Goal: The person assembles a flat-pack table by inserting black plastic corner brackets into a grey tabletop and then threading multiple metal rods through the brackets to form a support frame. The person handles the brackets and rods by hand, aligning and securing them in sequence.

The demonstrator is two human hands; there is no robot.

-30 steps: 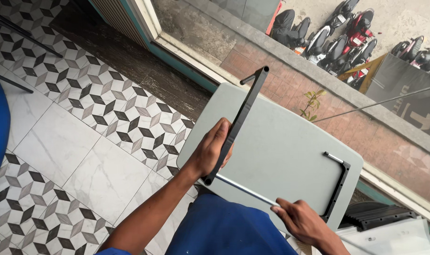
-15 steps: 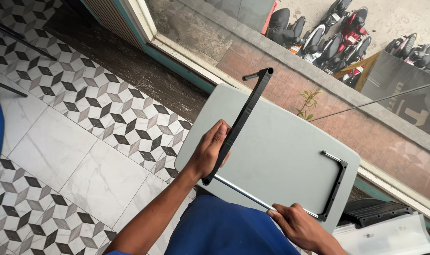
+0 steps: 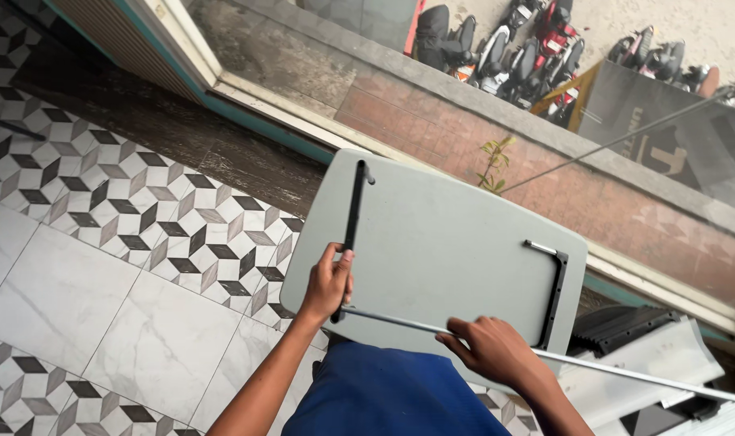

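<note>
item: grey plastic tabletop panel point(image 3: 448, 258), rounded corners, held underside-up over the person's blue-clad lap point(image 3: 391, 396), above a patterned tile floor point(image 3: 101, 210).

fittings: black bracket strip point(image 3: 353, 218) along the panel's left side, under the left fingers; second black bracket point(image 3: 554, 291) on the right side, just beyond the right fingers; thin silver metal rod point(image 3: 593, 367) lying across the near edge of the panel and running out past it to the right.

left hand point(image 3: 327, 284): fingers clenched around the lower part of the left bracket strip, thumb on the panel face.

right hand point(image 3: 492, 349): fingers curled over the metal rod and pressing it to the panel; whether they fully close on it cannot be told.

surroundings: window sill and brick ledge point(image 3: 480, 121) past the far edge; stacked grey panels point(image 3: 658, 363) to the right of the right fingers.

step in hand, as judged: fitting or adjusting the frame parts on the panel's underside. next move likely calls for lining the rod's end with the bracket while the left hand steadies the panel.
</note>
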